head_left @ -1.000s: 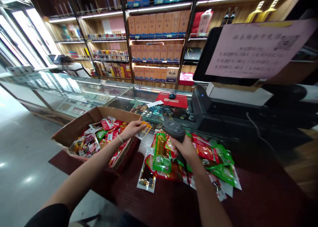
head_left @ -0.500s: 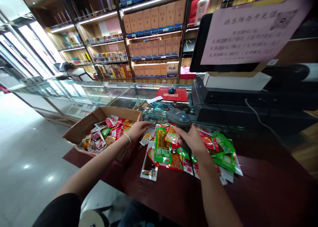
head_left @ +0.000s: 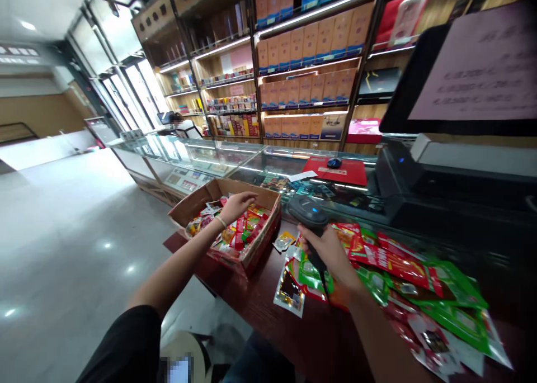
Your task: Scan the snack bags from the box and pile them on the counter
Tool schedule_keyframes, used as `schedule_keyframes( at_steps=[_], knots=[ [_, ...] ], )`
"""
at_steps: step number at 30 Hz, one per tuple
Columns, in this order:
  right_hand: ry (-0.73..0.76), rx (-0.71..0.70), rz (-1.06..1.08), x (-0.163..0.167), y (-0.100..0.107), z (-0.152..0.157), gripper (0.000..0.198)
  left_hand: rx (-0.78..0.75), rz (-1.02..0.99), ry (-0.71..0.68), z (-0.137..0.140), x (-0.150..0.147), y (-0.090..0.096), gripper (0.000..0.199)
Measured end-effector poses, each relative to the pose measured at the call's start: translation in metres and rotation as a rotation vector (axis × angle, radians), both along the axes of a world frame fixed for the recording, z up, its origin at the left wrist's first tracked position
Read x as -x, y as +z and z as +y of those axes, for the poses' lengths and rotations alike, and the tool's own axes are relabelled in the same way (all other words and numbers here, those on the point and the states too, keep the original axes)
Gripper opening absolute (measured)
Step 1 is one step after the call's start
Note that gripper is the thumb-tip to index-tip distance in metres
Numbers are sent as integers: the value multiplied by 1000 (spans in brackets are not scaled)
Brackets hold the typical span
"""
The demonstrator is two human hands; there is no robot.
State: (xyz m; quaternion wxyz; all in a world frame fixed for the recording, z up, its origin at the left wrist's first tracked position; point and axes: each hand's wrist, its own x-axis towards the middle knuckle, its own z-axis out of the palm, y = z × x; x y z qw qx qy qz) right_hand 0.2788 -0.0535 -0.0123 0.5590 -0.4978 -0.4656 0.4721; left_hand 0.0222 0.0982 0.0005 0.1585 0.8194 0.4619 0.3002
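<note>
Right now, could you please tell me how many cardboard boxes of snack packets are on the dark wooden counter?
1. The open brown cardboard box sits at the counter's left end, the left hand reaching into it; the right hand grips a black barcode scanner beside it.

The scene is brightly lit by shelf strip lights [head_left: 310, 15] and windows [head_left: 138, 89], glare is thrown on the floor [head_left: 62, 215], and edges are stretched and blurred.

The single head-worn camera looks forward and down from close above the right hand [head_left: 331, 251] gripping the scanner [head_left: 308, 212], shelves [head_left: 310, 64] far beyond that grip.
</note>
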Motion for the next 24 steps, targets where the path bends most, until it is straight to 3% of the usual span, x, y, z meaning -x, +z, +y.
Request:
schedule_keyframes(
  at_steps=[5,9,12,16,20,24],
  knots=[
    [103,-17,-21,54,-3,33,31,81,46,169,26,78,-26,34],
    [173,-35,-61,89,-11,63,25,191,93,140,43,113,-48,33],
    [196,-62,-112,109,-18,81,23,266,192,90,49,121,-63,27],
    [220,10,-148,121,-22,92,22,381,273,-30,50,121,-80,25],
    [262,33,-197,120,-24,96,15,469,326,-199,45,118,-86,39],
    [272,34,-203,118,-26,99,13,465,344,-229,41,115,-86,58]
  ],
)
